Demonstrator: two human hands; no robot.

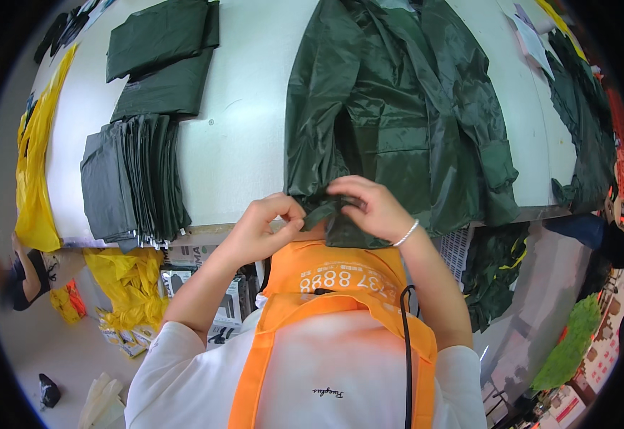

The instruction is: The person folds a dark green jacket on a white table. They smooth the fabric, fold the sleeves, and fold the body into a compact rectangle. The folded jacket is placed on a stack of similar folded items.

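Observation:
A dark green, shiny rain jacket [398, 107] lies spread on the white table, its lower end at the table's near edge. My left hand [273, 222] pinches a bunched bit of the jacket at its near left corner. Beside it, my right hand [375, 207] has its fingers curled over the same gathered cloth. The fabric between the hands is crumpled, and part of it hangs over the edge in front of my orange apron [326, 275]. Where the right fingertips press into the folds is partly hidden.
Left on the white table [244, 121] stand a stack of folded dark green garments [130, 179] and larger folded ones [158, 43] behind it. Yellow plastic sheeting [40, 157] drapes the left end. More dark green garments [580, 121] lie at the right. Yellow bundles [122, 286] sit below the table.

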